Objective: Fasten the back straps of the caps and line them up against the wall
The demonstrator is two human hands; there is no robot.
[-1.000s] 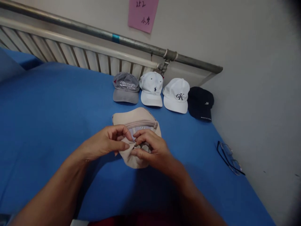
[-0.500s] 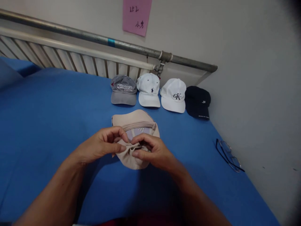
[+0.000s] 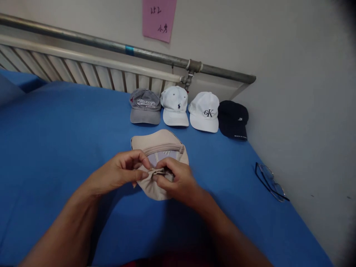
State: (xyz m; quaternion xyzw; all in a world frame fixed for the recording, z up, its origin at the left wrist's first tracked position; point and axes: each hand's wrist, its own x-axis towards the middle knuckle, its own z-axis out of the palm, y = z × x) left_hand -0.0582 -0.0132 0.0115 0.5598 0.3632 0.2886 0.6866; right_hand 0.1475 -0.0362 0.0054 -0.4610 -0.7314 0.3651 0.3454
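A beige baseball cap (image 3: 155, 139) lies upside down on the blue sheet, its brim pointing away from me and its lining showing. My left hand (image 3: 129, 168) pinches the gathered fabric at the cap's back edge between thumb and fingers. Close beside it, my right hand (image 3: 179, 178) is closed on the same back edge, around the strap area. The fingertips of both hands nearly meet, and the cloth between them is bunched. What exactly lies under the right fingers is partly hidden.
Beyond the beige cap stand a grey cap (image 3: 145, 107), a pale cap (image 3: 175, 107), a white cap (image 3: 204, 113) and a black cap (image 3: 233, 118) in a row. Eyeglasses (image 3: 271, 181) lie by the right wall. A radiator (image 3: 83, 70) and metal pipe (image 3: 97, 42) run behind.
My right thumb and fingers have shifted slightly left along the cap's back edge, closer to my left hand. The left hand keeps its pinch. The view has moved a little.
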